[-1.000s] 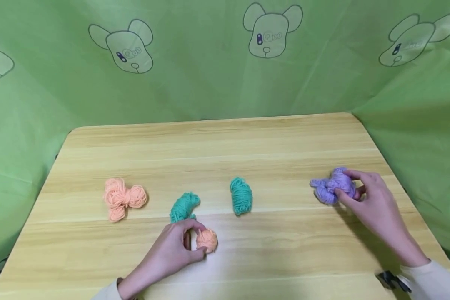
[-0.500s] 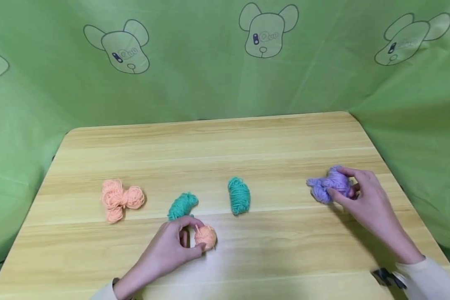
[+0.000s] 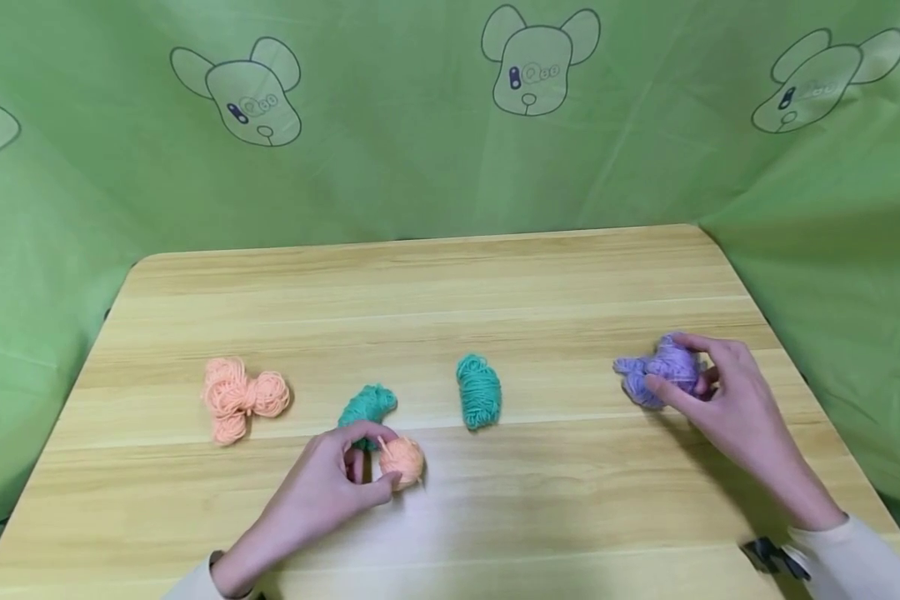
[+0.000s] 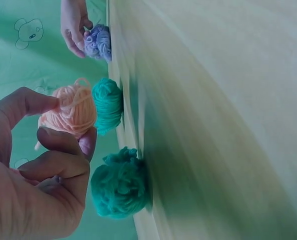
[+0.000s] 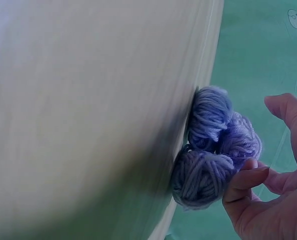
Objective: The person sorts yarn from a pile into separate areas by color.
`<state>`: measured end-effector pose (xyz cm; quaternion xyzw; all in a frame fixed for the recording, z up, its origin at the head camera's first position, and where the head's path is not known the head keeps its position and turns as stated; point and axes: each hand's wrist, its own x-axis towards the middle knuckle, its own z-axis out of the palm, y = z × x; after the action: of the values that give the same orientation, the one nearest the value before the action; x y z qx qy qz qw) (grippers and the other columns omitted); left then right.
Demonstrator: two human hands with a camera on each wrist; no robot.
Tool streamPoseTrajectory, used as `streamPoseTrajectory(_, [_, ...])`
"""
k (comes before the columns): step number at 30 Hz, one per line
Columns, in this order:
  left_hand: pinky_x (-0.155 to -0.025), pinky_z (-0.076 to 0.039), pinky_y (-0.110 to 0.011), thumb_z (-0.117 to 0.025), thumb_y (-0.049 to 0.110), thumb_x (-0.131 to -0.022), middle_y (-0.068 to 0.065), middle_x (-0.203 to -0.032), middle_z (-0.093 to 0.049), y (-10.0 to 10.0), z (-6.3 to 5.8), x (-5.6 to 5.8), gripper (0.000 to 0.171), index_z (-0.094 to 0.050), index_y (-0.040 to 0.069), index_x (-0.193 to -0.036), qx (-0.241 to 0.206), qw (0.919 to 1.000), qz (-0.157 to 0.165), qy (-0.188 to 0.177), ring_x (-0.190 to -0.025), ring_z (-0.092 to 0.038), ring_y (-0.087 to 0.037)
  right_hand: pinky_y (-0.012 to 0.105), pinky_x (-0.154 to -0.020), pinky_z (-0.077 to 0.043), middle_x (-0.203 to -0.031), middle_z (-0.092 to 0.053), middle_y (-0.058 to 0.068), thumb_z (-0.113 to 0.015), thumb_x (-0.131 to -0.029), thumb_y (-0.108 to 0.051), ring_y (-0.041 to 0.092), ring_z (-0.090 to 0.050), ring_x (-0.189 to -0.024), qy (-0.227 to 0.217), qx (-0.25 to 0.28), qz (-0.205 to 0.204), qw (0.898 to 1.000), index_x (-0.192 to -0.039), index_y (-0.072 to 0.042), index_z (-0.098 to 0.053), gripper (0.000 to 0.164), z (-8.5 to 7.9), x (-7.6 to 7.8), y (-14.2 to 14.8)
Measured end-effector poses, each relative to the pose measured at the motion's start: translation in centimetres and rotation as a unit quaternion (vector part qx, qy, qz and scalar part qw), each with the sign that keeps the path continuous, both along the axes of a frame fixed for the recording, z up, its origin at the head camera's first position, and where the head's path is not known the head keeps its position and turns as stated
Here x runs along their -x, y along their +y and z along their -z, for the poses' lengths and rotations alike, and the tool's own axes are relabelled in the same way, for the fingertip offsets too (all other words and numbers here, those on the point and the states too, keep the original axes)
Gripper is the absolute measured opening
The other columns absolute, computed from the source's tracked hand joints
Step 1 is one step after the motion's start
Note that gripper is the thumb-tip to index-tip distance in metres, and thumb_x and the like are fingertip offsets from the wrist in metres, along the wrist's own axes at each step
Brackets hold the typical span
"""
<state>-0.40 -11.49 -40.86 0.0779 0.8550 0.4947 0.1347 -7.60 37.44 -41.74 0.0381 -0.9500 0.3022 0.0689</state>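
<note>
My left hand pinches a small peach yarn ball between thumb and fingers. In the left wrist view that ball hangs off the tabletop. Behind the left fingers, partly hidden, lies a teal yarn bundle; a second teal yarn bundle lies farther right. My right hand is at a cluster of purple yarn balls. In the right wrist view its fingers are spread, one fingertip apart from the purple yarn, while curled lower fingers sit against or beside the cluster.
A cluster of peach yarn balls lies on the left of the wooden table. Green cloth with mouse-like drawings hangs behind and beside the table. A small black object is by the right sleeve.
The left hand has lifted the peach yarn ball and shifted slightly left and away from the body. The right thumb has spread a little leftward; the purple cluster stays in place.
</note>
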Motion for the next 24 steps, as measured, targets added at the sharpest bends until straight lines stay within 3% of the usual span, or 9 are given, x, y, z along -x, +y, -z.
streamPoseTrajectory(8, [-0.051, -0.041, -0.025, -0.092, 0.015, -0.085, 0.003, -0.068, -0.056, -0.6, -0.3, 0.1, 0.041, -0.076, 0.013, -0.123, -0.017, 0.9996, -0.022, -0.002, -0.058, -0.050, -0.010, 0.024, -0.057, -0.046, -0.122, -0.048, 0.024, -0.087, -0.097, -0.025, 0.019, -0.051, -0.083, 0.010, 0.007, 0.001, 1.000, -0.150, 0.003, -0.057, 0.067, -0.4, 0.1, -0.3])
streamPoseTrajectory(15, [-0.051, -0.040, -0.023, -0.091, 0.010, -0.084, 0.002, -0.066, -0.055, -1.0, -0.4, 0.1, 0.044, -0.077, 0.012, -0.125, -0.048, 0.9968, -0.064, -0.008, -0.056, -0.050, -0.011, 0.020, -0.059, -0.044, -0.129, -0.051, 0.024, -0.086, -0.097, -0.023, 0.014, -0.051, -0.083, 0.027, 0.013, -0.001, 1.000, -0.149, 0.000, -0.060, 0.063, -0.5, 0.1, -0.6])
streamPoseTrajectory(24, [-0.052, -0.041, -0.022, -0.091, 0.009, -0.084, -0.002, -0.069, -0.056, -1.7, -0.4, 0.3, 0.047, -0.075, 0.008, -0.128, -0.081, 0.9904, -0.111, -0.016, -0.058, -0.051, -0.012, 0.020, -0.060, -0.041, -0.111, -0.054, 0.009, -0.084, -0.098, -0.019, 0.014, -0.048, -0.080, 0.055, 0.022, -0.005, 0.998, -0.143, -0.004, -0.065, 0.052, -0.7, 0.1, -1.6])
